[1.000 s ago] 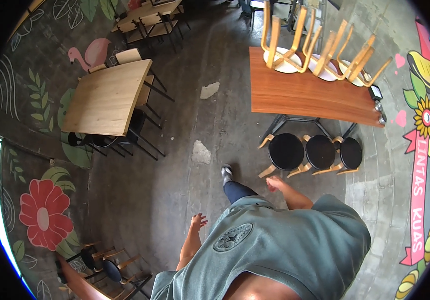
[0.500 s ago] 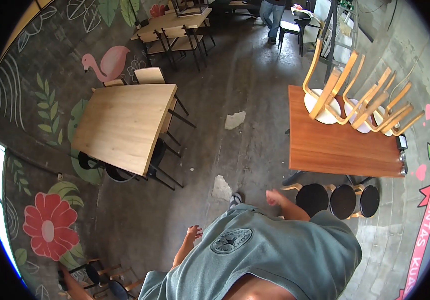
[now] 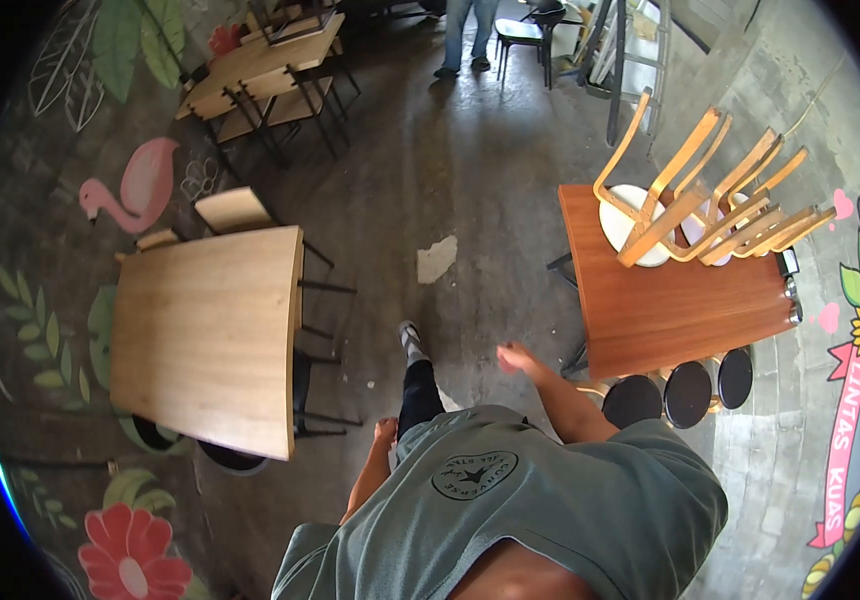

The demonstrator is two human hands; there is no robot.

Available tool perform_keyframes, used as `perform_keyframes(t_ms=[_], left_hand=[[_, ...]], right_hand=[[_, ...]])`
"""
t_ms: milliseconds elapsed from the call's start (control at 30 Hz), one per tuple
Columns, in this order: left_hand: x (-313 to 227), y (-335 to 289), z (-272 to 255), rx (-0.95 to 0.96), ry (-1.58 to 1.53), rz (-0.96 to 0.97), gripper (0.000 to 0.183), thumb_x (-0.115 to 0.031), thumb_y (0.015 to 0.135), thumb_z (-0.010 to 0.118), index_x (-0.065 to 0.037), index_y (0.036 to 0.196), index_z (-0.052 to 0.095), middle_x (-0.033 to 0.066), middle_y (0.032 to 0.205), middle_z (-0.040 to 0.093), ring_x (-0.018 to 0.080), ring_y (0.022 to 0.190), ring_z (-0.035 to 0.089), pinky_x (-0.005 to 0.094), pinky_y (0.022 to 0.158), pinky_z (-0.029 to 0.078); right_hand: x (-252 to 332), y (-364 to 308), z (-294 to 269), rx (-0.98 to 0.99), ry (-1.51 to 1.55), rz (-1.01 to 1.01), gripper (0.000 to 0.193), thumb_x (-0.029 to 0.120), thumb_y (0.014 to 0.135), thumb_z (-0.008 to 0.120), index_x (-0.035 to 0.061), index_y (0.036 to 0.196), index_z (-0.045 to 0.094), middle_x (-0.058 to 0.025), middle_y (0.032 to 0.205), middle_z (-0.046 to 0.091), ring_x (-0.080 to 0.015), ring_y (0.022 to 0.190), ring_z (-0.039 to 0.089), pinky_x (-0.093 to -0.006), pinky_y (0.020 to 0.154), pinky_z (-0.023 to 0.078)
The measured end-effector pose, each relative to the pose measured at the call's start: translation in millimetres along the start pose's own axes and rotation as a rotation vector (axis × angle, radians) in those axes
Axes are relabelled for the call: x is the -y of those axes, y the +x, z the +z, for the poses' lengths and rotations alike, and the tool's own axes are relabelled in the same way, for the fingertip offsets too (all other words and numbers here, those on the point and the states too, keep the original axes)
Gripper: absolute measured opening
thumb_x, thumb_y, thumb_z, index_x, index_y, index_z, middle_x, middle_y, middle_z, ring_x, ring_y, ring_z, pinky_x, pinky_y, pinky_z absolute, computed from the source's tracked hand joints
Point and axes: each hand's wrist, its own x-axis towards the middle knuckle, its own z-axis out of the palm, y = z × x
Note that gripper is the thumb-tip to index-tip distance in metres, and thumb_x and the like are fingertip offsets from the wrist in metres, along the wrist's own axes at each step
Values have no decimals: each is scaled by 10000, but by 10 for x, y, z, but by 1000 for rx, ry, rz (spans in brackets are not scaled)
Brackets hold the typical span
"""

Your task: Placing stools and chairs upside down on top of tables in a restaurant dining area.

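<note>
My left hand (image 3: 386, 430) hangs beside my dark-trousered leg with its fingers curled in, and nothing shows in it. My right hand (image 3: 517, 357) is held forward over the floor, loosely closed, with no object visible in it. It is nearest to the reddish-brown table (image 3: 630, 320) at the right but apart from it. One foot in a grey shoe (image 3: 409, 336) is stretched ahead on the dark concrete floor (image 3: 380, 250). Neither hand touches any furniture.
Upturned wooden stools (image 3: 640, 225) rest on the brown table; black-topped stools (image 3: 687, 396) stand at its near side. A pale wood table (image 3: 210, 330) with chairs is at the left, another table (image 3: 270, 65) farther back. A person (image 3: 468, 35) stands ahead near a ladder (image 3: 640, 70).
I have moved forward, so both tables sit lower and nearer. My leg has swung ahead. The left hand's fingers, apart before, are now curled in. The far person has shifted left in view.
</note>
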Motion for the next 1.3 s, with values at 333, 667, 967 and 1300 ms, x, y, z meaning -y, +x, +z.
perform_keyframes(t_ms=[333,667,967,1300], left_hand=[[-1924,1540,-950,305,101,39,225,-326,795,554,-108,824,600,33,726,591,153,594,566,334,530,471],[-4789,2757,-1482,348,60,234,278,-309,839,520,-122,1042,557,19,848,612,133,615,556,321,564,474],[-5673,3524,-1065,652,527,474,148,-274,846,480,-153,790,546,-6,655,535,126,509,502,285,472,417],[-8639,4263,-243,585,650,325,162,-279,864,453,-151,819,541,-3,682,537,127,512,503,293,467,424]], right_hand=[[-198,142,-264,-255,415,517,475,334,835,457,-39,1124,516,-211,951,599,-354,773,615,-453,706,508],[1485,1384,-308,-265,520,293,300,321,794,490,51,908,552,-129,803,612,-244,596,593,-384,549,494],[2031,2465,-990,-299,647,412,283,310,789,486,60,907,545,-137,811,608,-255,579,585,-410,570,491],[3297,3530,-3124,-489,723,113,247,289,835,459,59,872,540,-92,737,595,-185,563,581,-319,479,466]])
